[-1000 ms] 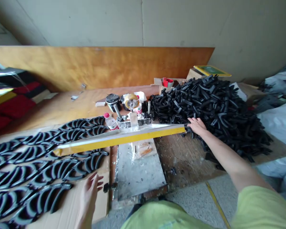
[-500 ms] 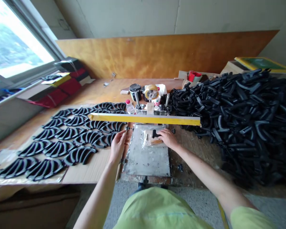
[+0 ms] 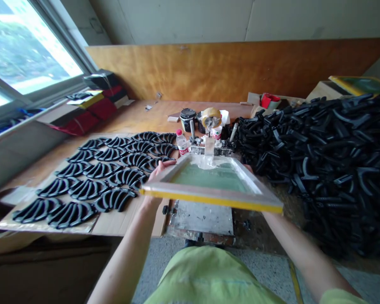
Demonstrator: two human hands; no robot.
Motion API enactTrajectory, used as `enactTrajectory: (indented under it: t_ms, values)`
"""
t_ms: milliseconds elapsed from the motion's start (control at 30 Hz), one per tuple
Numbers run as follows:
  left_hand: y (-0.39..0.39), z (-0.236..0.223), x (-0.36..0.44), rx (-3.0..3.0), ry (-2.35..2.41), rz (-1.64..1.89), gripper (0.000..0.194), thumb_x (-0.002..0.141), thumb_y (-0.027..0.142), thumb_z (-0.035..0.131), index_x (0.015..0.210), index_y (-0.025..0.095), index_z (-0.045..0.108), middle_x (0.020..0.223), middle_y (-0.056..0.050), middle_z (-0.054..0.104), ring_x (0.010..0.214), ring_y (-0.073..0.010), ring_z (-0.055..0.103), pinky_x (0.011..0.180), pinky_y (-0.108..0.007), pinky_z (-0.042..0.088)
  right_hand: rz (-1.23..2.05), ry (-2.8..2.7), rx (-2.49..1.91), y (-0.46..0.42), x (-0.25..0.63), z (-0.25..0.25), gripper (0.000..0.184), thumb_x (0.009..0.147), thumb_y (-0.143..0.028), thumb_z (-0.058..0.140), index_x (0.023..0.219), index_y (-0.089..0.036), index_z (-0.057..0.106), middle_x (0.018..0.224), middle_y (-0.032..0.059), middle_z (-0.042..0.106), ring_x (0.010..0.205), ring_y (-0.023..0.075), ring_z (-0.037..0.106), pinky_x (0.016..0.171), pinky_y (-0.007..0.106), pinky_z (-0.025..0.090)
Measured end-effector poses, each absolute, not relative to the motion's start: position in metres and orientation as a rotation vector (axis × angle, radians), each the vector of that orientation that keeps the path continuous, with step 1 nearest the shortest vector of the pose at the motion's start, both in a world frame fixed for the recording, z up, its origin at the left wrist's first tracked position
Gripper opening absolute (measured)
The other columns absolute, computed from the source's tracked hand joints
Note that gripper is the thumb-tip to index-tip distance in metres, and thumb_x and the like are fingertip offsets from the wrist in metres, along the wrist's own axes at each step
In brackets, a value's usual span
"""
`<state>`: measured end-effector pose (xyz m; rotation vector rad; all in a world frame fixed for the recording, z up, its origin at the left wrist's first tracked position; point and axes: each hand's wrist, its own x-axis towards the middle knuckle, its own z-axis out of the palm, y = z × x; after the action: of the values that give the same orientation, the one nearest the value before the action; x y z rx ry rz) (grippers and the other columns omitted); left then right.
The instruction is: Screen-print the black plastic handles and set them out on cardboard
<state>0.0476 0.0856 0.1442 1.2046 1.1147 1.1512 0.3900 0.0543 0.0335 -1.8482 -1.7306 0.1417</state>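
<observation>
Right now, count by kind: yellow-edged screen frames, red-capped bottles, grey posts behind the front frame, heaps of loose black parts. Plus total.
Yellow-edged screen frames: 2, front frame and back-right frame
Red-capped bottle: 1
Grey posts: 2, left post and right post
Heap of loose black parts: 1
Total: 6

Daylight from the blown-out window (image 3: 31, 50) by the bench (image 3: 129, 120)'s far left corner | framed screen (image 3: 209, 177) glinting | deep shade under near left corner | right-end black heap (image 3: 329, 169) dim, soft
</observation>
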Motion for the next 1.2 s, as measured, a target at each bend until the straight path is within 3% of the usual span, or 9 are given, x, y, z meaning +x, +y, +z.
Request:
enactTrajectory:
  t_ms: [100, 233, 300, 433, 633, 933, 1067, 1200]
  values:
    - [0.064, 0.117, 0.031, 1.175, 1.23, 0.866, 0.056, 0.073, 0.061, 0.061, 0.103, 0.015, 0.069, 0.081, -0.005, 0.068, 0.063, -0.0154, 0.059, 0.055, -0.024, 0.044, 0.03, -1.651, -1.833, 0.076, 0.403, 0.059, 0.037, 0.09, -0.023, 0.041, 0.123, -0.019, 0.059, 0.112, 0.011, 0.062, 0.103, 0.0253, 0.057, 0.092, 0.041, 0.045]
    - [0.052, 0.057, 0.026, 1.147, 1.25, 0.737, 0.077, 0.066, 0.058, 0.068, 0.13, 0.017, 0.054, 0.07, -0.001, 0.065, 0.057, -0.0138, 0.056, 0.051, -0.023, 0.042, -0.094, -1.947, -1.619, 0.114, 0.353, 0.083, 0.055, 0.08, -0.021, 0.062, 0.133, -0.018, 0.048, 0.131, 0.0134, 0.051, 0.12, 0.0276, 0.046, 0.101, 0.042, 0.04]
    - [0.053, 0.028, 0.027, 1.167, 1.256, 0.73, 0.081, 0.068, 0.057, 0.067, 0.136, 0.017, 0.048, 0.064, 0.002, 0.061, 0.053, -0.0126, 0.054, 0.05, -0.022, 0.041, -0.058, -2.122, -1.638, 0.128, 0.326, 0.083, 0.046, 0.078, -0.017, 0.065, 0.123, -0.017, 0.055, 0.118, 0.0131, 0.059, 0.112, 0.0272, 0.051, 0.094, 0.039, 0.043]
    - [0.057, -0.005, 0.026, 1.221, 1.297, 0.729, 0.073, 0.073, 0.055, 0.062, 0.134, 0.017, 0.05, 0.072, 0.0, 0.064, 0.062, -0.0142, 0.058, 0.056, -0.023, 0.043, 0.074, -2.274, -1.847, 0.138, 0.31, 0.072, 0.012, 0.08, -0.023, 0.064, 0.091, -0.017, 0.063, 0.09, 0.0089, 0.067, 0.088, 0.022, 0.059, 0.077, 0.029, 0.044]
    - [0.056, -0.015, 0.023, 1.255, 1.335, 0.718, 0.065, 0.077, 0.055, 0.058, 0.131, 0.018, 0.054, 0.08, -0.003, 0.066, 0.071, -0.0172, 0.061, 0.063, -0.025, 0.046, -0.044, -2.167, -1.936, 0.117, 0.311, 0.059, 0.01, 0.08, -0.014, 0.054, 0.084, -0.016, 0.063, 0.09, 0.0126, 0.067, 0.09, 0.0236, 0.057, 0.078, 0.031, 0.042]
    - [0.053, -0.017, 0.022, 1.29, 1.348, 0.707, 0.065, 0.08, 0.055, 0.056, 0.134, 0.018, 0.051, 0.09, -0.005, 0.069, 0.083, -0.0196, 0.062, 0.073, -0.028, 0.048, 0.31, -2.53, -1.238, 0.065, 0.313, 0.063, 0.023, 0.072, -0.004, 0.051, 0.083, -0.018, 0.066, 0.083, 0.0065, 0.064, 0.086, 0.0209, 0.056, 0.077, 0.031, 0.042]
    - [0.053, -0.007, 0.024, 1.264, 1.346, 0.706, 0.066, 0.079, 0.055, 0.056, 0.133, 0.017, 0.052, 0.088, -0.005, 0.069, 0.079, -0.0189, 0.063, 0.069, -0.027, 0.048, 0.313, -2.465, -1.347, 0.077, 0.314, 0.071, 0.017, 0.074, -0.008, 0.053, 0.077, -0.019, 0.065, 0.078, 0.0044, 0.064, 0.079, 0.0195, 0.056, 0.073, 0.03, 0.042]
    - [0.052, 0.004, 0.026, 1.18, 1.325, 0.725, 0.067, 0.076, 0.055, 0.06, 0.13, 0.015, 0.054, 0.08, -0.004, 0.068, 0.069, -0.0173, 0.061, 0.06, -0.025, 0.046, 0.178, -2.364, -1.359, 0.069, 0.307, 0.057, 0.026, 0.073, -0.003, 0.05, 0.088, -0.017, 0.067, 0.09, 0.009, 0.065, 0.093, 0.0232, 0.055, 0.081, 0.034, 0.043]
